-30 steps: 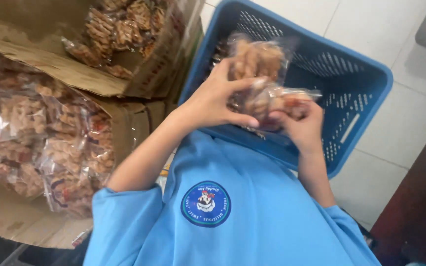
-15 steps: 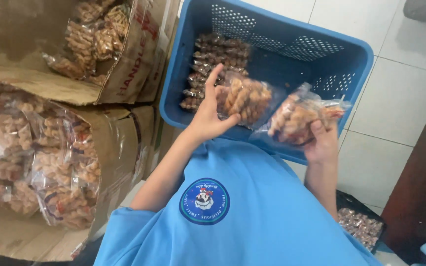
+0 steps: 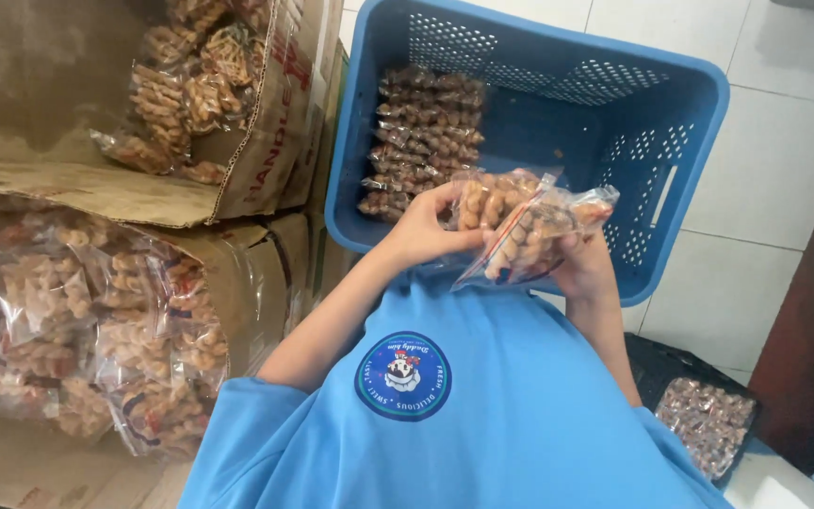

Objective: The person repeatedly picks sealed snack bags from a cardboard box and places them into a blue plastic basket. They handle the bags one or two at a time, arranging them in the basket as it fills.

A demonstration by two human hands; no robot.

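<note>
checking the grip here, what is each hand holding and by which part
Left hand grips one clear snack bag at its lower left end. Right hand holds a second bag from beneath, near its right end.

Clear snack bags over blue crate (more fill brown cartons left)

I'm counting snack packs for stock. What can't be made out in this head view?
- Blue crate: its floor near the hands is hidden by the clear packs held in the left hand and right hand.
- Lower carton: cut off by the left edge.
- Black tray: partly hidden by the shirt.
</note>
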